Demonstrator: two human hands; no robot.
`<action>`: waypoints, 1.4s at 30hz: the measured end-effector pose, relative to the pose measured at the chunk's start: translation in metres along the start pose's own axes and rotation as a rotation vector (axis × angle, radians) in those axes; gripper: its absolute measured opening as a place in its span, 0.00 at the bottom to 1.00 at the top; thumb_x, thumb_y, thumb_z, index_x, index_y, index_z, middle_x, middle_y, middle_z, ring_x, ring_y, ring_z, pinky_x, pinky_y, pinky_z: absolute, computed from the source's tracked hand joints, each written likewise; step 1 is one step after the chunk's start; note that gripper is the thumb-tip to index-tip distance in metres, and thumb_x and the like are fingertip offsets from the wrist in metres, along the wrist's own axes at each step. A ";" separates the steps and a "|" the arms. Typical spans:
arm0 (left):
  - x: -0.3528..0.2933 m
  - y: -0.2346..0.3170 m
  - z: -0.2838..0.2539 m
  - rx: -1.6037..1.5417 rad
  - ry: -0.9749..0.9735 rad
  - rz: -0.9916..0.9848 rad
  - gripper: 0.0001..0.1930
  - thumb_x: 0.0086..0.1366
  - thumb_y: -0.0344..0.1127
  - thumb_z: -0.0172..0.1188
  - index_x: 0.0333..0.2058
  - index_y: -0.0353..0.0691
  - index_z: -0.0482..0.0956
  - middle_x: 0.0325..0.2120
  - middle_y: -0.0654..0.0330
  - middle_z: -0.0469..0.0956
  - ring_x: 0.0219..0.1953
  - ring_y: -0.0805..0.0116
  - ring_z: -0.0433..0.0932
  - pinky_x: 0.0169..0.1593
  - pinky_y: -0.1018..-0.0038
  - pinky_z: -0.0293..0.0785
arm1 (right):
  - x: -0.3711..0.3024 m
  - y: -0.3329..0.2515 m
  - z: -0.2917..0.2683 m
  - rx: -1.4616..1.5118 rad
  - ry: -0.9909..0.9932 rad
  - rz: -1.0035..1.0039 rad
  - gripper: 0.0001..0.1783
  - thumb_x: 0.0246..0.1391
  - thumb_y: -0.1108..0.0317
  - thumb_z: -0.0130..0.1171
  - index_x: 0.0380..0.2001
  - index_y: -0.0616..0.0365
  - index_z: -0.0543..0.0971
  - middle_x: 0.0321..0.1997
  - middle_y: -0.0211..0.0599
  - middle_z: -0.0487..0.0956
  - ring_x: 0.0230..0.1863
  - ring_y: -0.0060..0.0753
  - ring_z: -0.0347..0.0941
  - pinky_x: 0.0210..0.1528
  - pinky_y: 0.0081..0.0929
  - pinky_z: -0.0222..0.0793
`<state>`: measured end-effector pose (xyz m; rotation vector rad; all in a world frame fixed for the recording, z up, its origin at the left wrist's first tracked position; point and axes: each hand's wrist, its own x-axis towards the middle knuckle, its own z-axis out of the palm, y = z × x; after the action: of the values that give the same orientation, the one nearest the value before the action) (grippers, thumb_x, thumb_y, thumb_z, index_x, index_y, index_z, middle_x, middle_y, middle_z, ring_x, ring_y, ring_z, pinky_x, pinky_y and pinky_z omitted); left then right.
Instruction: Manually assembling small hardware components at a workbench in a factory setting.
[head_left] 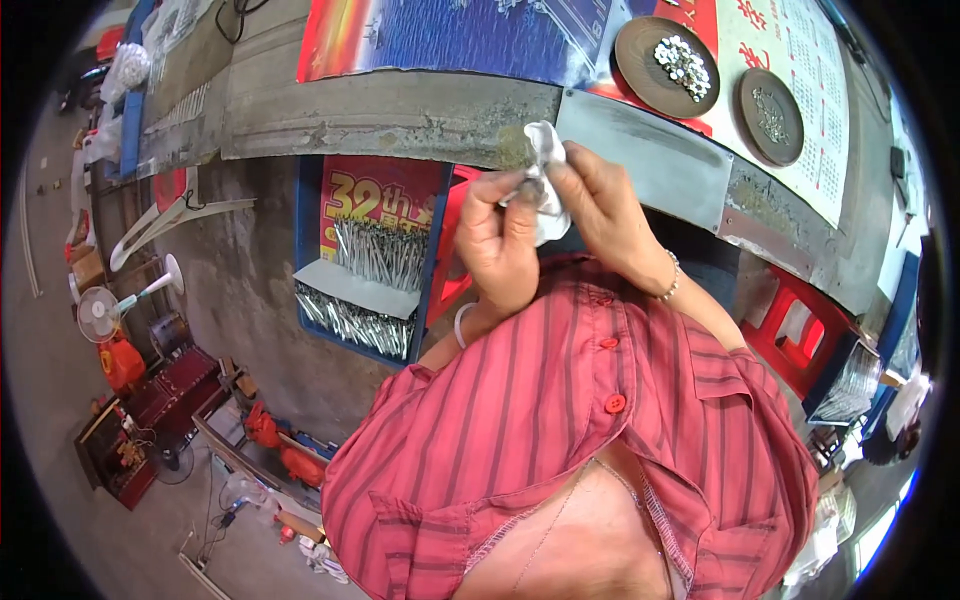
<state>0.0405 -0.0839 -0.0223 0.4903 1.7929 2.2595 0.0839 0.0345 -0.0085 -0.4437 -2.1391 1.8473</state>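
Workbench (400, 118) runs left to right across the far side of your station, its worn edge beyond your hands. Printed sheets (470, 45) cover part of its top. Left of your hands, nearer than the bench edge, a blue crate (436, 250) holds slim metal rods (375, 258) in two groups, a pale divider (360, 288) between them. A grey plate (650, 165) lies along the bench edge, just right of your hands. Far right: a larger brown dish (632, 62) with small white pieces (683, 68), then a smaller brown dish (788, 142) with tiny pale pieces (771, 115).

Hands: your left hand (503, 225) and right hand (607, 205) are both narrowed to a pinch on one white cloth (553, 208). Whether a smaller part sits inside its folds, you cannot tell.

Key relation: the cloth lies directly between your hands, in contact with both, so neither is nearer. Long axis near to far, far end leaning slightly left. You grip from either side; the far end pokes out past your fingertips, the near end hangs between your palms.
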 end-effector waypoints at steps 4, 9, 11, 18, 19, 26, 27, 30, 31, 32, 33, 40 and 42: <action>0.002 0.004 0.002 -0.013 -0.042 0.018 0.05 0.64 0.26 0.54 0.39 0.34 0.71 0.35 0.63 0.72 0.35 0.78 0.70 0.41 0.80 0.67 | -0.007 0.001 -0.002 -0.170 0.026 -0.182 0.09 0.57 0.70 0.52 0.35 0.67 0.70 0.22 0.50 0.72 0.25 0.53 0.72 0.24 0.37 0.64; -0.004 0.005 -0.002 -0.131 -0.114 -0.067 0.05 0.64 0.24 0.55 0.39 0.33 0.72 0.35 0.62 0.72 0.36 0.78 0.69 0.42 0.82 0.66 | -0.004 0.014 -0.009 0.261 -0.002 0.130 0.21 0.63 0.53 0.47 0.26 0.61 0.72 0.21 0.31 0.71 0.21 0.24 0.61 0.23 0.24 0.59; 0.003 0.012 -0.003 -0.022 -0.004 0.008 0.04 0.63 0.26 0.55 0.37 0.33 0.72 0.34 0.61 0.72 0.34 0.77 0.69 0.39 0.81 0.66 | 0.009 0.029 -0.018 0.918 -0.190 -0.010 0.44 0.51 0.25 0.33 0.42 0.59 0.69 0.45 0.38 0.70 0.42 0.26 0.66 0.42 0.28 0.63; 0.014 0.037 0.002 -0.189 0.001 0.005 0.05 0.64 0.26 0.53 0.38 0.34 0.68 0.33 0.60 0.70 0.35 0.75 0.70 0.41 0.78 0.68 | 0.007 0.045 -0.045 1.656 -0.756 -0.435 0.62 0.36 0.19 0.44 0.63 0.58 0.54 0.62 0.55 0.60 0.61 0.54 0.60 0.60 0.53 0.57; 0.013 0.036 0.000 -0.219 -0.031 -0.003 0.04 0.64 0.25 0.53 0.38 0.34 0.69 0.33 0.60 0.70 0.35 0.75 0.70 0.42 0.77 0.68 | 0.007 0.044 -0.042 1.656 -0.774 -0.448 0.63 0.36 0.18 0.44 0.63 0.59 0.54 0.62 0.56 0.61 0.61 0.54 0.60 0.59 0.53 0.57; 0.009 0.019 -0.001 -0.057 -0.169 0.022 0.05 0.64 0.25 0.54 0.39 0.32 0.71 0.34 0.59 0.72 0.35 0.74 0.71 0.42 0.77 0.68 | -0.008 -0.011 -0.048 0.331 -0.238 -0.157 0.33 0.48 0.56 0.66 0.52 0.64 0.67 0.40 0.39 0.74 0.37 0.30 0.71 0.43 0.26 0.68; 0.009 0.020 -0.002 0.078 -0.177 0.053 0.05 0.64 0.24 0.53 0.38 0.32 0.72 0.34 0.60 0.72 0.36 0.74 0.70 0.42 0.78 0.67 | -0.009 -0.018 -0.042 0.056 -0.178 -0.200 0.25 0.48 0.64 0.65 0.46 0.65 0.71 0.36 0.41 0.74 0.35 0.35 0.73 0.39 0.28 0.69; 0.012 0.022 0.001 0.031 -0.220 0.006 0.07 0.65 0.24 0.53 0.41 0.32 0.73 0.36 0.62 0.72 0.36 0.79 0.69 0.40 0.83 0.65 | -0.010 -0.012 -0.027 -0.139 -0.026 -0.303 0.11 0.48 0.71 0.62 0.33 0.64 0.73 0.29 0.44 0.72 0.28 0.46 0.71 0.29 0.33 0.66; 0.011 0.021 0.003 0.002 -0.195 -0.034 0.06 0.65 0.24 0.53 0.41 0.32 0.73 0.36 0.64 0.71 0.36 0.80 0.69 0.39 0.84 0.65 | -0.009 -0.006 -0.022 -0.132 0.025 -0.329 0.10 0.48 0.71 0.62 0.29 0.64 0.72 0.25 0.42 0.71 0.24 0.45 0.70 0.25 0.33 0.64; 0.011 0.019 0.003 -0.015 -0.174 -0.059 0.07 0.65 0.25 0.53 0.41 0.33 0.73 0.35 0.64 0.71 0.36 0.80 0.69 0.40 0.84 0.65 | -0.008 -0.002 -0.017 -0.137 0.049 -0.339 0.09 0.48 0.71 0.62 0.28 0.64 0.72 0.24 0.42 0.71 0.23 0.44 0.70 0.24 0.33 0.64; 0.011 0.017 0.001 -0.034 -0.154 -0.083 0.07 0.65 0.25 0.53 0.41 0.33 0.73 0.35 0.64 0.71 0.36 0.80 0.69 0.40 0.84 0.65 | -0.008 0.000 -0.013 -0.144 0.074 -0.348 0.09 0.48 0.72 0.62 0.27 0.64 0.72 0.23 0.41 0.71 0.22 0.44 0.69 0.24 0.33 0.64; 0.007 0.015 -0.007 -0.278 -0.066 -0.224 0.07 0.66 0.28 0.54 0.41 0.33 0.73 0.34 0.65 0.74 0.33 0.81 0.71 0.39 0.85 0.68 | -0.006 -0.007 -0.004 0.164 0.076 -0.016 0.15 0.61 0.61 0.52 0.31 0.64 0.71 0.21 0.34 0.68 0.23 0.23 0.63 0.25 0.24 0.61; 0.009 0.014 -0.011 -0.242 -0.009 -0.193 0.08 0.65 0.31 0.55 0.40 0.33 0.72 0.33 0.60 0.77 0.34 0.75 0.75 0.40 0.79 0.72 | -0.004 -0.008 0.005 0.208 0.178 -0.133 0.15 0.60 0.60 0.53 0.33 0.64 0.71 0.22 0.31 0.69 0.24 0.22 0.63 0.26 0.26 0.62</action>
<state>0.0286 -0.0937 -0.0099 0.2698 1.4650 2.2907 0.0850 0.0274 -0.0012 -0.3924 -1.7951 1.8553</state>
